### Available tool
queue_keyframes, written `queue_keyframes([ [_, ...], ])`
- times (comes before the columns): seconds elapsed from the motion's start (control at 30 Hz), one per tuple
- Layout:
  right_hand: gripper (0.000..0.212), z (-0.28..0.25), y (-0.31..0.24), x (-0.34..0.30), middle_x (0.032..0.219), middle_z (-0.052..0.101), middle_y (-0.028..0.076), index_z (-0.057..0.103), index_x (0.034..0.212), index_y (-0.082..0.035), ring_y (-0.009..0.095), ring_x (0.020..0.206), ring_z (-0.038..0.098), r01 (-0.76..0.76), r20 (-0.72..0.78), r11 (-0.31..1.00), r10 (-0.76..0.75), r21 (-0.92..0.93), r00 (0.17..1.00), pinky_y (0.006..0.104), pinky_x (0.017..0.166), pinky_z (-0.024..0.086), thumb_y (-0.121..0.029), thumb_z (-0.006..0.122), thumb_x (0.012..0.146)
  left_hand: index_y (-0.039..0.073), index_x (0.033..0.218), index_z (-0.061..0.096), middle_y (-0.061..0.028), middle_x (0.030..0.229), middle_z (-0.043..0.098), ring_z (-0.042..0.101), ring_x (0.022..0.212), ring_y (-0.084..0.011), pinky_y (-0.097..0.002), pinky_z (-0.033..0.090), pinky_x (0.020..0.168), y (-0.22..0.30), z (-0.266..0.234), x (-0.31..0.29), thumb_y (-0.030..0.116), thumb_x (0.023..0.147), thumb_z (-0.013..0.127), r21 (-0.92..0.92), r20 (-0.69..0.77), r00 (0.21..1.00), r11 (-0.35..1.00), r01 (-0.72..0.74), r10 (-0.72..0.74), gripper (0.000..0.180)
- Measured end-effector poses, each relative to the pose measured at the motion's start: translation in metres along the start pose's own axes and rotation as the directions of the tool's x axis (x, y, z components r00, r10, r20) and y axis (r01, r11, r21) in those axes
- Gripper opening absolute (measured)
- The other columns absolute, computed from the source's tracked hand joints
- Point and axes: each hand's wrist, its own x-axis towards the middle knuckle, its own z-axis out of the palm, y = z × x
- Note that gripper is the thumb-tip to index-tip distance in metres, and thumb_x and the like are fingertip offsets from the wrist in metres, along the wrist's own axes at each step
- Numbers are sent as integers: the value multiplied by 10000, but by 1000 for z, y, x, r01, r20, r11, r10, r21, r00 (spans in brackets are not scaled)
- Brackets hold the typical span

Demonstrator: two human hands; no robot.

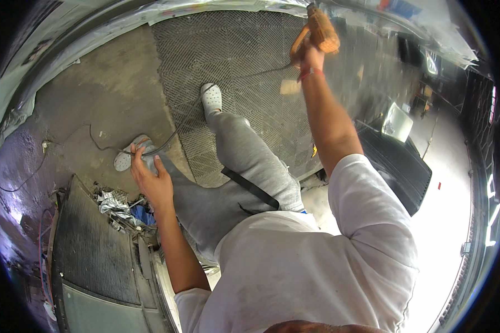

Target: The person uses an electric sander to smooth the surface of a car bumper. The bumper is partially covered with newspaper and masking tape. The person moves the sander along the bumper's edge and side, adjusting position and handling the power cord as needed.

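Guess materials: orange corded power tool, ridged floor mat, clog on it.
Orange corded power tool: probably hard plastic; moulded-looking shell, finish blurred. Ridged floor mat: rubber or plastic, can't tell which; dull, repeating raised pattern. Clog: likely moulded foam; pale, matt, pierced with round holes.

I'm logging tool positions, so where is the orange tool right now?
The orange tool is near the head view's top edge, right of centre, held in the person's right hand, just beyond the red wristband.

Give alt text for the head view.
The right hand grips an orange gun-shaped tool, stretched ahead; the left hand, loosely open, is at a dark cord. One pale clog stands on a patterned mat.
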Motion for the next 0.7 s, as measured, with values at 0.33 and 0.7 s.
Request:
queue_keyframes([
  [0.33, 437, -71, -24, 94, 1214, 642, 125, 552, 1355, -27, 294, 1092, 656, -69, -241, 989, 100, 133, 965, 434, 941, 540, -22, 688, 940, 76, 1378, 499, -180, 1563, 454, 417, 1434, -396, -506, 351, 1162, 32, 71, 1, 40, 926, 669, 31, 104, 992, 997, 73, -76, 484],
  [0.7, 494, 6, 54, 44, 1248, 631, 119, 530, 1384, -12, 277, 1117, 636, -163, -29, 984, 165, 68, 986, 431, 962, 516, -79, 710, 929, 30, 1322, 524, -199, 1546, 469, 466, 1374, -397, -487, 375, 1129, -27, 46, -28, 46, 911, 678, 66, -4, 993, 991, 118, -118, 439],
])
